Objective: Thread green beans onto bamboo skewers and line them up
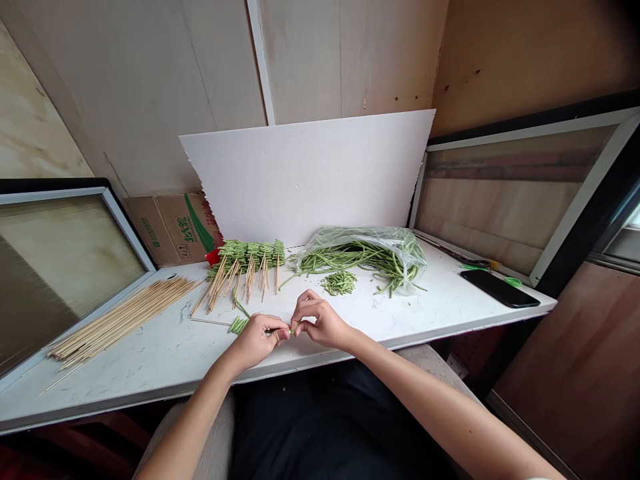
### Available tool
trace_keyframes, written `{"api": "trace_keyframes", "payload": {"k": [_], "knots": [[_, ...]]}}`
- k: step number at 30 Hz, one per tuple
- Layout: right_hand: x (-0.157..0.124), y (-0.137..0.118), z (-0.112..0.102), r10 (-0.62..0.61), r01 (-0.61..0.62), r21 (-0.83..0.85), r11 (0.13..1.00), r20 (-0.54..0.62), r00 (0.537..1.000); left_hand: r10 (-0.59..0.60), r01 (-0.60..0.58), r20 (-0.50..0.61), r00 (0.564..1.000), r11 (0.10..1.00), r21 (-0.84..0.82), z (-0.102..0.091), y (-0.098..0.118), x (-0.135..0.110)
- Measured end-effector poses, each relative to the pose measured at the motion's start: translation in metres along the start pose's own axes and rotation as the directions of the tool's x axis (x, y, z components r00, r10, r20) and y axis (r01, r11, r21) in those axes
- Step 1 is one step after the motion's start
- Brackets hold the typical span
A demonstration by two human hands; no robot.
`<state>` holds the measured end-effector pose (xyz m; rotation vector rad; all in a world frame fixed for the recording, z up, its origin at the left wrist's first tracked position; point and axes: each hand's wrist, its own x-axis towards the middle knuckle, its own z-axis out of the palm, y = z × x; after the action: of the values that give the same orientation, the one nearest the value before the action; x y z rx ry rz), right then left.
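Close together over the front of the white table, my hands meet fingertip to fingertip. My left hand (260, 339) is closed around a green long bean (243, 308), whose tail sticks out past the knuckles toward the back. My right hand (320, 321) pinches a short green end of the bean at the left fingertips. Just left of my left hand lies a folded green bean piece (238, 325) on a thin bamboo skewer (213, 321); whether the left hand also grips this skewer is hidden. Behind the hands sits a small pile of bean ends (340, 283).
Finished bean skewers (250, 257) are stacked at the back left, sticks pointing forward. Bare bamboo skewers (125, 313) lie at the left. A clear plastic bag (370, 235) of long beans (350, 257) stands behind the pile. A black phone (500, 288) lies near the right edge.
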<state>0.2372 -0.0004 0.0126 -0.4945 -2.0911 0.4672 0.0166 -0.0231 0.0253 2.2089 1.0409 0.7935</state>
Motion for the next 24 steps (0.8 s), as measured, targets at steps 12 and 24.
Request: {"api": "trace_keyframes", "payload": {"k": [12, 24], "knots": [[-0.013, 0.046, -0.048, 0.106, -0.044, -0.400, 0.915, 0.135, 0.985, -0.089, 0.083, -0.080, 0.993, 0.994, -0.070, -0.030, -0.021, -0.002], [0.012, 0.107, -0.115, 0.458, -0.468, -0.618, 0.632, -0.188, 0.869, -0.192, 0.183, -0.071, 0.979, 0.975, -0.122, -0.033, -0.026, -0.002]]}}
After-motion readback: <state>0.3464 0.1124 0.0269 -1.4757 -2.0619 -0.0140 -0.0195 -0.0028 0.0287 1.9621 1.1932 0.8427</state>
